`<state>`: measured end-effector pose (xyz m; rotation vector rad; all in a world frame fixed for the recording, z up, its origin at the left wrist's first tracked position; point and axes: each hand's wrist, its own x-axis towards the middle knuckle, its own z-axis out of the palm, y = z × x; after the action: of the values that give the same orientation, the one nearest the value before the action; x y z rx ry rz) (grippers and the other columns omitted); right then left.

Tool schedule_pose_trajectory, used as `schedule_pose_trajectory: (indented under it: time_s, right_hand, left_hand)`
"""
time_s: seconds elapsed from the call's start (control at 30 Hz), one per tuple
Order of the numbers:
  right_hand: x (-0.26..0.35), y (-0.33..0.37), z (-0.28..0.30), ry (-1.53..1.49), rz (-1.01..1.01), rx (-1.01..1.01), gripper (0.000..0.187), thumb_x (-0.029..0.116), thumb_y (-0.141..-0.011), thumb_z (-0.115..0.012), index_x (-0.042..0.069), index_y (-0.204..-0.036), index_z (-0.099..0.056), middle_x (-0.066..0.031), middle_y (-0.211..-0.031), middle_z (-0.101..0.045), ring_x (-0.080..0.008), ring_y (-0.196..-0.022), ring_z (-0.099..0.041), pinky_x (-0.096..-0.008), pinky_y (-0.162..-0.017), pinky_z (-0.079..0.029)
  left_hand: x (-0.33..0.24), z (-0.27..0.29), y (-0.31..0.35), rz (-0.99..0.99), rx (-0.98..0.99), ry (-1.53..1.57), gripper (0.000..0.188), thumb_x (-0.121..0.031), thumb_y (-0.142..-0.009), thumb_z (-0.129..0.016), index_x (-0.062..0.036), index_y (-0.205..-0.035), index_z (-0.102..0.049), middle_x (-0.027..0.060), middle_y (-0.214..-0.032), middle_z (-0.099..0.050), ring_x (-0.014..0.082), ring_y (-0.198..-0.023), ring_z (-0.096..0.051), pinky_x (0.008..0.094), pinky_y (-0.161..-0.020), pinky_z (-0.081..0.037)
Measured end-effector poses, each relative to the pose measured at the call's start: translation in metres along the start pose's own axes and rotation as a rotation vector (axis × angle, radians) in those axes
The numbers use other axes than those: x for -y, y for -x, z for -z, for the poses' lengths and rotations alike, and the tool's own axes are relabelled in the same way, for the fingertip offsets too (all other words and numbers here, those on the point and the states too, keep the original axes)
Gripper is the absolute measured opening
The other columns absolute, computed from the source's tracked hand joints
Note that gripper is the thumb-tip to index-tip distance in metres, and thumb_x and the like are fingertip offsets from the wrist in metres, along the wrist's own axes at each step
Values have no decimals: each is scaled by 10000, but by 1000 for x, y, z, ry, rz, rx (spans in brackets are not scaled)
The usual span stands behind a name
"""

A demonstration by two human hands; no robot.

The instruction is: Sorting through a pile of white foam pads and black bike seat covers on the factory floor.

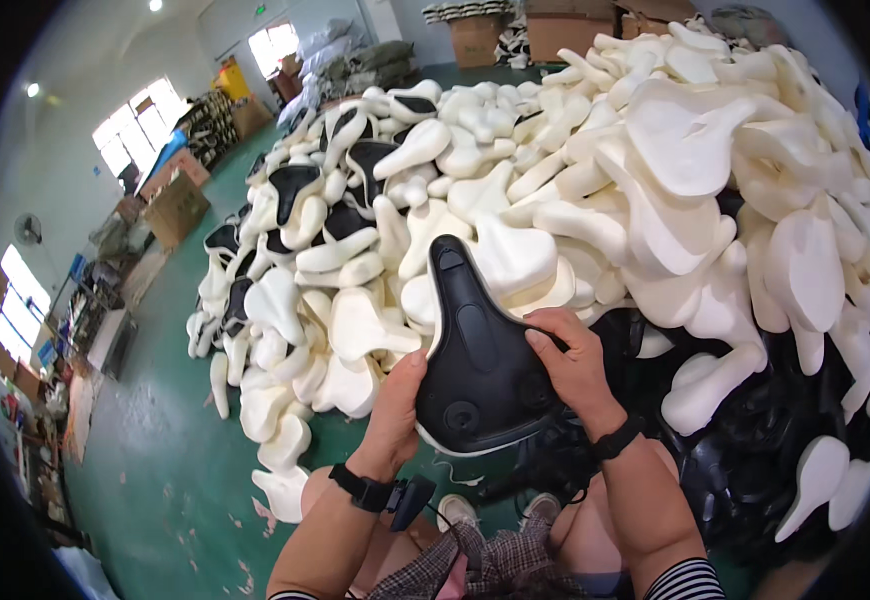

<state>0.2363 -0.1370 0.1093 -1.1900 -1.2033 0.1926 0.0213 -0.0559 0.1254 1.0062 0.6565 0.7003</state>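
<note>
Between my two hands is a bicycle saddle, its black side facing me and its narrow nose pointing away. A thin white rim shows along its lower edge. My left hand is closed on its left side, near the wide rear. Gripping the right side, my right hand has its thumb on the black face; the fingers beneath are partly hidden. Just beyond the saddle lies a big heap of white foam saddle pads, some with black undersides showing.
Black saddle shells lie heaped to my right, with a loose white pad on them. Green floor stretches to the left. Cardboard boxes stand farther off. My shoes are below the saddle.
</note>
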Motion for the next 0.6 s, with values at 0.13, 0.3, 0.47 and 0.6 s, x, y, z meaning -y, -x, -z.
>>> schedule_pose_trajectory:
  time_s: [0.13, 0.3, 0.47, 0.6]
  right_hand:
    - [-17, 3, -12, 75, -16, -23, 116, 39, -825, -638, -3, -933, -633, -118, -918, -617, -251, -915, -589, -310, -817, -457]
    - [-37, 1, -22, 259, 59, -61, 200, 12, -806, -626, 9, -1000, -579, -134, -942, -574, -286, -872, -576, -344, -791, -464]
    - [-53, 3, -33, 366, -249, -104, 375, 187, -882, -630, -5, -1188, -528, -151, -1085, -602, -249, -977, -581, -324, -868, -455]
    - [-48, 5, -43, -24, -452, 34, 369, 206, -892, -624, -7, -1183, -548, -104, -1059, -633, -162, -972, -569, -290, -876, -440]
  left_hand:
    - [20, 10, -17, 11, 23, 112, 426, -351, -982, -454, -8, -1226, -519, 90, -1172, -593, 157, -1034, -575, 295, -899, -466]
    - [34, 19, -34, 8, 2, 173, 386, -293, -987, -462, 24, -1191, -546, 100, -1118, -623, 167, -961, -612, 285, -861, -493]
    - [36, 17, -41, -53, -160, 356, 362, -272, -992, -458, 25, -1173, -556, 102, -1100, -631, 156, -942, -619, 283, -850, -499]
    - [42, 59, -43, -46, -84, 313, 353, -266, -972, -511, 4, -1199, -537, 67, -1109, -607, 135, -1002, -577, 271, -892, -460]
